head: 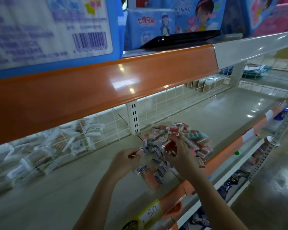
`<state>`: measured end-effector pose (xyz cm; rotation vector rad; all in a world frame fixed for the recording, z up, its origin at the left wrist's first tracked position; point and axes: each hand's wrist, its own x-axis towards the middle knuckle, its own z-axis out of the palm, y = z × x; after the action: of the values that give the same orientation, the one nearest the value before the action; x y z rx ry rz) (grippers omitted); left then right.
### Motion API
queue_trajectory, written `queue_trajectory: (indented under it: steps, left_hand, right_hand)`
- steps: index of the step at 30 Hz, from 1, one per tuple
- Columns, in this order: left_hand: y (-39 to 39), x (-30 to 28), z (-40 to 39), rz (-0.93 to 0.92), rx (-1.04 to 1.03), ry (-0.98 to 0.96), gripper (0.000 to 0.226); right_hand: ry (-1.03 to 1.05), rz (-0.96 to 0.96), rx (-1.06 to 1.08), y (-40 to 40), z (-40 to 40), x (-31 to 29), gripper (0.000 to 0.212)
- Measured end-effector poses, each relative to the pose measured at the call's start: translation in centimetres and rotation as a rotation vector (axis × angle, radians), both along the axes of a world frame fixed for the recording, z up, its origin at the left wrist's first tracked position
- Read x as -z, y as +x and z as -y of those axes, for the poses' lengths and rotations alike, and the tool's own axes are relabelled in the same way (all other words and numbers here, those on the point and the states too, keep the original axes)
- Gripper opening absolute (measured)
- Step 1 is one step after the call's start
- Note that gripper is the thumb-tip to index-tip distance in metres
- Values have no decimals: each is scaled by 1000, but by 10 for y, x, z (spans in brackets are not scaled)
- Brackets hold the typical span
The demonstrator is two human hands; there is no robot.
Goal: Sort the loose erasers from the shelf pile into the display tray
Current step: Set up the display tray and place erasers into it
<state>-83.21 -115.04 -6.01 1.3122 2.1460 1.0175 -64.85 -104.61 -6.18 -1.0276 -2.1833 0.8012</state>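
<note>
Reaching into the eraser pile [176, 140] on the shelf [73, 185], both hands work at its near edge. The right grip [179, 155] pinches a small red eraser [170, 146] between curled fingers and thumb, lifted just above the pile's middle. The left grip [125, 159] sits just left of it, fingers curled round something small and pale at the pile's left edge; motion blur hides what exactly. Below and between the grips lie more erasers in white-and-blue sleeves, some on an orange tray [150, 181] that lies flat on the shelf, touching the pile. Beyond the right grip the heap rises higher, with red, pink and teal pieces mixed together. Far left of the left grip, behind a wire divider [96, 130], are packets [43, 153] in clear wrap. Near the right forearm, a yellow price tag [148, 213] hangs on the shelf's orange front edge.
</note>
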Motion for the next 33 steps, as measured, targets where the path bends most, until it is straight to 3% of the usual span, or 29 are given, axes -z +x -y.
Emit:
queue_trajectory:
  steps: [6, 12, 16, 23, 29, 33]
  left_hand:
    - [11, -10, 39, 635, -146, 140, 20]
    - [17, -7, 73, 921, -233, 257, 18]
    - [22, -3, 88, 985, -295, 313, 18]
    - [26, -3, 109, 847, -277, 217, 17]
    - [34, -1, 111, 785, -232, 197, 19]
    - [40, 2, 110, 808, -243, 212, 18]
  right_hand:
    - [-109, -150, -162, -17, 34, -1, 42]
    - [-187, -156, -218, -28, 55, 9, 49]
    - [-255, -218, -278, -30, 64, 11, 50]
    - [-322, -297, -258, -34, 78, 9, 7]
    - [-349, -242, -234, -37, 89, 12, 29]
    - [-326, -154, -259, -38, 95, 11, 33]
